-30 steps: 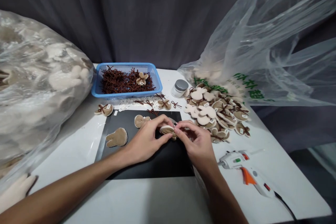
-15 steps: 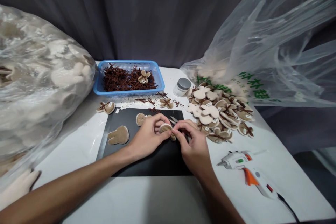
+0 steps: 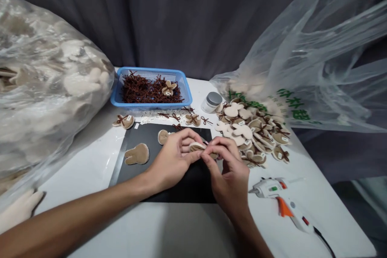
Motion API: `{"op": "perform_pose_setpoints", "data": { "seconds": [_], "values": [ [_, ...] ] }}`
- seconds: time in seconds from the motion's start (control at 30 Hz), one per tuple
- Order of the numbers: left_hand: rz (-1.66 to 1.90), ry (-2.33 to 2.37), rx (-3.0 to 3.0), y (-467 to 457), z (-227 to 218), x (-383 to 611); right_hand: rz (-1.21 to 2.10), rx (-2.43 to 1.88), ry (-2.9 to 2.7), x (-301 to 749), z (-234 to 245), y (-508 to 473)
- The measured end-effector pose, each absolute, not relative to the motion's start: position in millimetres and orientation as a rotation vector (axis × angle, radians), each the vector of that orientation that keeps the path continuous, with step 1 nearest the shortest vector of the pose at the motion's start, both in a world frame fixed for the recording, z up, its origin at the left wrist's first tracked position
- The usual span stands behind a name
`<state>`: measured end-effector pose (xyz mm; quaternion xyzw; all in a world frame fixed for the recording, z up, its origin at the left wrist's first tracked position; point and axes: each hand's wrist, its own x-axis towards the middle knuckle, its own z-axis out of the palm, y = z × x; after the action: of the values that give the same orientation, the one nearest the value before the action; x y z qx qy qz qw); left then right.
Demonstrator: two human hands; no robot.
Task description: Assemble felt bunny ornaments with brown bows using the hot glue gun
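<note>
Over the black mat (image 3: 178, 189), my left hand (image 3: 178, 155) is closed on a brown-and-cream felt bunny piece (image 3: 196, 147), gripped between thumb and fingers. My right hand (image 3: 226, 161) pinches the other end of the same piece, its fingertips meeting the left thumb. Fingers hide much of the piece. On the mat to the left lies a brown bunny piece (image 3: 137, 154), ears pointing left. A further bunny piece (image 3: 163, 137) lies just behind my left hand, partly covered by it.
A blue basket (image 3: 151, 107) of brown bows stands at the back. Finished-looking bunnies with bows are heaped (image 3: 248, 129) at right, near a grey-lidded jar (image 3: 211, 101). A glue gun (image 3: 281, 197) lies front right. Large plastic bags (image 3: 54, 88) flank the table; loose bows (image 3: 175, 117) lie behind the mat.
The held bunny piece has turned to lie flatter, edge toward me. My right hand has moved slightly right, and its fingers have shifted along the piece. The view has shifted slightly.
</note>
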<state>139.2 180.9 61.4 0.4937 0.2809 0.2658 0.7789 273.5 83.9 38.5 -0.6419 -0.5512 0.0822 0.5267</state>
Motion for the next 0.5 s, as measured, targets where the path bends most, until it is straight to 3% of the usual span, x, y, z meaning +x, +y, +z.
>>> {"op": "perform_pose_setpoints", "data": {
  "seconds": [0.27, 0.5],
  "values": [
    [0.570, 0.575, 1.116, 191.2, 71.7, 134.6, 0.320, -1.411, -1.162, 281.2, 40.8, 84.7],
    [0.549, 0.552, 1.150, 188.3, 76.6, 134.1, 0.237, -1.414, -1.350, 282.8, 42.2, 85.0]
  ]
}}
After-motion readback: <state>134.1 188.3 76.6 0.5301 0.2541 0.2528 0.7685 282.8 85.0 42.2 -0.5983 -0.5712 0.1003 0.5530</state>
